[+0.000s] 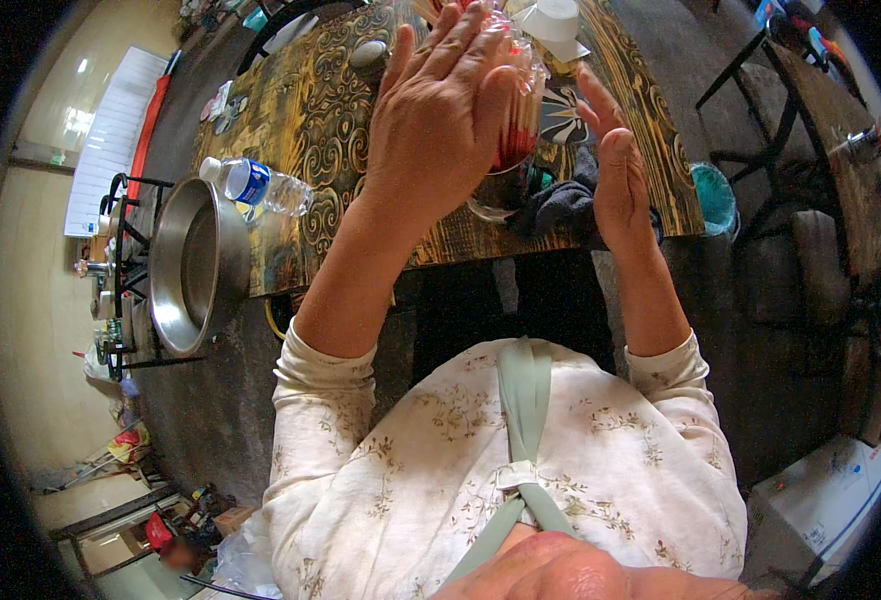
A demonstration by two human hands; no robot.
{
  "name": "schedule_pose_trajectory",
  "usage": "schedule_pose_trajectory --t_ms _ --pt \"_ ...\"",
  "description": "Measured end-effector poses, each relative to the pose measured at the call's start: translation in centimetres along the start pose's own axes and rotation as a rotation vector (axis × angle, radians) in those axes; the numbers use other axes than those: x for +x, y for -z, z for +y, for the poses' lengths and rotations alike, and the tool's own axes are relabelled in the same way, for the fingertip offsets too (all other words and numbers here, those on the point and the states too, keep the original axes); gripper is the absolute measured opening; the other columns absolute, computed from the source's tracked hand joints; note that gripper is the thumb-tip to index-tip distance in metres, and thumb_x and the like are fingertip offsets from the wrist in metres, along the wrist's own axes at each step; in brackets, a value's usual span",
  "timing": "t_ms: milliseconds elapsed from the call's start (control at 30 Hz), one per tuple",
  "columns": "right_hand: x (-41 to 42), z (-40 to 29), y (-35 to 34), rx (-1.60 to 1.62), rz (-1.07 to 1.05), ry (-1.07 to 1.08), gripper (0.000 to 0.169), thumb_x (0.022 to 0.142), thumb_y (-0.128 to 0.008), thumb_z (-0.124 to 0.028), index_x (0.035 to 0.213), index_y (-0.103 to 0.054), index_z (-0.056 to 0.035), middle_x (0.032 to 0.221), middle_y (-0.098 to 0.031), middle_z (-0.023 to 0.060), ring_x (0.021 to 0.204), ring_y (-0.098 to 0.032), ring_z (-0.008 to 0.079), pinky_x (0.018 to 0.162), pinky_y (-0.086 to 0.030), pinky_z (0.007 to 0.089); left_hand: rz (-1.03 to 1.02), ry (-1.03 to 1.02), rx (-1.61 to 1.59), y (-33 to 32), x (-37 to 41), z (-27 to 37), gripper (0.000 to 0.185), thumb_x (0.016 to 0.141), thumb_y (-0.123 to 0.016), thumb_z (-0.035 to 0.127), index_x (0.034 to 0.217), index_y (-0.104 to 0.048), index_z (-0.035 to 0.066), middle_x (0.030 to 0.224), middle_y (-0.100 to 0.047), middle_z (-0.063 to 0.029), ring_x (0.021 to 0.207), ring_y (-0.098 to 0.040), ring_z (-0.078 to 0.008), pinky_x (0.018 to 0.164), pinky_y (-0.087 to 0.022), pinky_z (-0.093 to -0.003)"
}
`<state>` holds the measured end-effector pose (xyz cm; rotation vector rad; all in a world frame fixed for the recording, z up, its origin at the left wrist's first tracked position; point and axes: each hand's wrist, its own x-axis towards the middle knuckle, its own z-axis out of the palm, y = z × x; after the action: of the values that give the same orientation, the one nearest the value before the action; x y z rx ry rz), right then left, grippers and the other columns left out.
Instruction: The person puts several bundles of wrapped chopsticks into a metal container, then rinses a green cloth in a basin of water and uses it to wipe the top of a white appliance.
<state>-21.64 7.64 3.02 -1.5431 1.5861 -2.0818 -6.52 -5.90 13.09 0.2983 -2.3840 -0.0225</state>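
My left hand [440,124] is raised over the patterned wooden table, back upward, its fingers beside and partly over a bundle of thin sticks with red ends [514,124] in clear plastic wrap. The sticks stand in a dark round holder [502,187]. Right of them my right hand [620,176] is apart from the bundle, palm turned inward, thumb and fingers raised, nothing in it. A dark cloth [560,206] lies between the holder and that hand. What is under my left palm is hidden.
A clear plastic bottle [260,186] lies at the table's left, beside a large metal basin [185,262]. A white cup-like item [556,19], a round lidded object [369,54] and a patterned wooden tabletop [320,112] are ahead. A teal-lined bin [714,199] stands right.
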Motion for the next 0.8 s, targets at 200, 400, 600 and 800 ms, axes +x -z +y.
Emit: schedule_pose_trajectory --t_ms 200,400,600,800 --pt "-6.7 3.7 0.7 -0.801 -0.271 -0.167 0.060 0.108 -0.036 -0.048 0.136 -0.058 -0.0003 0.144 -0.053 0.0217 0.140 -0.041 0.0380 0.119 -0.025 0.0475 -0.088 0.134 -0.044 1.3 0.6 1.4 0.045 0.104 -0.047 0.029 0.134 -0.059 -0.003 0.143 -0.053 -0.0252 0.139 -0.045 -0.0385 0.117 -0.031 -0.0463" --pt "-8.6 4.4 -0.6 -1.080 -0.290 0.042 0.058 0.097 -0.056 -0.053 0.130 -0.063 -0.0055 0.138 -0.059 0.0129 0.137 -0.045 0.0328 0.119 -0.026 0.0485 -0.074 0.128 -0.126 1.2 -0.4 0.7 0.048 0.103 -0.049 0.033 0.136 -0.058 -0.002 0.143 -0.054 -0.0251 0.141 -0.043 -0.0385 0.118 -0.029 -0.0476" --pt "-8.4 3.3 1.6 -0.884 -0.427 0.055 0.056 0.089 -0.072 -0.039 0.134 -0.058 -0.0091 0.140 -0.057 0.0104 0.137 -0.045 0.0327 0.117 -0.029 0.0473 0.218 0.291 -0.438 0.1 -5.5 -2.6 0.046 0.106 -0.049 0.034 0.144 -0.051 0.007 0.143 -0.053 -0.0191 0.143 -0.041 -0.0321 0.115 -0.034 -0.0477" --pt "-9.3 3.0 3.6 -0.870 -0.498 0.043 0.072 0.076 -0.082 -0.011 0.141 -0.052 -0.0140 0.140 -0.057 0.0081 0.130 -0.049 0.0326 0.108 -0.040 0.0457 0.129 0.577 -0.626 -1.1 -15.3 -8.4 0.048 0.105 -0.054 0.039 0.139 -0.056 0.005 0.129 -0.064 -0.0151 0.130 -0.054 -0.0260 0.104 -0.044 -0.0438"
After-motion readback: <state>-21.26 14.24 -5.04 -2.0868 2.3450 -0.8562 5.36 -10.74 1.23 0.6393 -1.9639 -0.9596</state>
